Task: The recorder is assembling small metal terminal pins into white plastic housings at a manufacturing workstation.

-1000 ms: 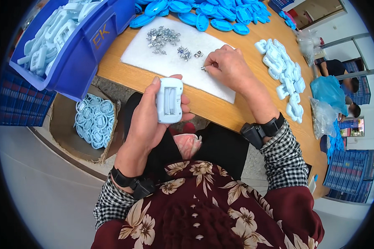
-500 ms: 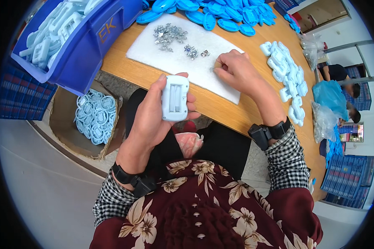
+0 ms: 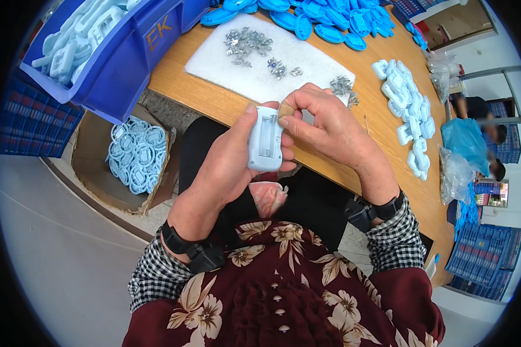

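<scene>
My left hand (image 3: 224,157) is closed round a light blue plastic casing (image 3: 265,151), its long open battery compartment facing up. My right hand (image 3: 330,124) has thumb and forefinger pinched together at the casing's upper right end. Whatever sits between those fingertips is too small to make out. Beyond both hands, a white foam sheet (image 3: 217,68) lies on the wooden table. It bears a larger heap of small metal pieces (image 3: 246,43) and smaller clusters (image 3: 276,68), with another pile of metal pieces (image 3: 341,85) just past my right hand.
A blue bin (image 3: 118,69) full of pale blue parts stands at the left. Below it, a cardboard box (image 3: 90,147) holds pale blue rings. Bright blue oval parts (image 3: 330,32) cover the far table; light blue casings (image 3: 408,101) lie at the right. Other people work farther right.
My right hand has come from the foam sheet to the casing, uncovering a pile of metal pieces. My left hand has shifted right with the casing.
</scene>
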Available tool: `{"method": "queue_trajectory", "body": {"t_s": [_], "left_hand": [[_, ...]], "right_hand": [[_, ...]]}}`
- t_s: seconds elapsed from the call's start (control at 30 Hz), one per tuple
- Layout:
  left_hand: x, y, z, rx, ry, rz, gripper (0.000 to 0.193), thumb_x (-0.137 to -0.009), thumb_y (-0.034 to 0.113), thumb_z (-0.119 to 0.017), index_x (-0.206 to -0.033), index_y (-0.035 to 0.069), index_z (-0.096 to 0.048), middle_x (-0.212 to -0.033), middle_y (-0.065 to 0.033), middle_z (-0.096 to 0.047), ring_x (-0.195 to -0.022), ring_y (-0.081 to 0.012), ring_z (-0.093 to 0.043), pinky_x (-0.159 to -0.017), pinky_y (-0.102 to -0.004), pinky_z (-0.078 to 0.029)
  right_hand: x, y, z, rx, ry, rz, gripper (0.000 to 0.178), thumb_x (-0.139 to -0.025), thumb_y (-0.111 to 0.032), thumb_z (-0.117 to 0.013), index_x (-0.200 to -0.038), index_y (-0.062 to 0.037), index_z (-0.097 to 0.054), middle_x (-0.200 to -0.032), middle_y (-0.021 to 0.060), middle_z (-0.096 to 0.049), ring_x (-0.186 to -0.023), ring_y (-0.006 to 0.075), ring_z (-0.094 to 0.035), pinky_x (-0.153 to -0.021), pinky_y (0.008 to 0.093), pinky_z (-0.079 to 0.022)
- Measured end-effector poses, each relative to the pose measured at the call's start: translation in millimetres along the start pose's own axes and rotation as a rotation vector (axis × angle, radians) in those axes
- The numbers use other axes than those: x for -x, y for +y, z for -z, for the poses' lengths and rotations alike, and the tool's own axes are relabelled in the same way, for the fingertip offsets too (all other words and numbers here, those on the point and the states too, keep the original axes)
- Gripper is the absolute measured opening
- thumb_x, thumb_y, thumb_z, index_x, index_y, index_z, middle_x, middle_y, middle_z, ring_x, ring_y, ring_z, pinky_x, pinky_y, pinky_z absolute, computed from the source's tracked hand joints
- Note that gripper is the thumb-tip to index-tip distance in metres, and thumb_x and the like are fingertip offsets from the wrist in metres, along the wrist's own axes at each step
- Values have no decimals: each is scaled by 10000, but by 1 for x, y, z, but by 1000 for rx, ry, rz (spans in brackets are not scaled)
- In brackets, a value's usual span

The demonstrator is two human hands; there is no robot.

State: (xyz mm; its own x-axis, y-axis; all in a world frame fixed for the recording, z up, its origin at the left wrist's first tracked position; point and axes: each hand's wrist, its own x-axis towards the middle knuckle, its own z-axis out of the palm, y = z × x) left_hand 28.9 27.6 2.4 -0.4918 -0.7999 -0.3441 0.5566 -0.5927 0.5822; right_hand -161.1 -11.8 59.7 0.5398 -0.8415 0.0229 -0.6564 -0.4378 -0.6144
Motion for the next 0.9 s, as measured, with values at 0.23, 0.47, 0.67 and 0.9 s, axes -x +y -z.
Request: {"method": "queue_trajectory", "body": {"t_s": [0.23, 0.47, 0.67, 0.9], "left_hand": [[-3, -4, -2, -82, 4, 45, 538, -1096, 413, -263, -1265, -21, -531, -1002, -151, -681, -844, -270, -706, -798, -429, -601], [-6, -9, 2, -144, -1, 7, 531, -1094, 399, -283, -1334, -23, -497, -1046, -161, -687, -846, -271, -713, -782, -387, -593], [-7, -10, 4, -40, -39, -8, 521, -1088, 376, -303, -1427, -5, -414, -1013, -158, -669, -810, -241, -702, -747, -371, -601], [5, 0, -2, -145, -196, 25, 486, -1094, 316, -296, -1438, 3, -436, -1099, -156, -673, -896, -233, -702, -797, -350, -581]], "right_hand": [[3, -3, -5, 131, 53, 50, 122, -849, -187, -680, -815, -77, -638, -737, 61, -625, -812, 282, -577, -740, 415, -448], [12, -26, -11, 444, 149, 56, 110, -810, -129, -710, -914, -100, -690, -802, 39, -636, -882, 268, -575, -810, 392, -400], [27, -13, -16, 423, 238, 186, 282, -847, -142, -677, -1127, -126, -703, -878, 62, -660, -867, 292, -606, -750, 412, -456], [37, -2, -17, -638, 141, -358, 318, -989, -181, -643, -1243, 8, -620, -995, -2, -664, -807, 53, -573, -749, 214, -486]]}}
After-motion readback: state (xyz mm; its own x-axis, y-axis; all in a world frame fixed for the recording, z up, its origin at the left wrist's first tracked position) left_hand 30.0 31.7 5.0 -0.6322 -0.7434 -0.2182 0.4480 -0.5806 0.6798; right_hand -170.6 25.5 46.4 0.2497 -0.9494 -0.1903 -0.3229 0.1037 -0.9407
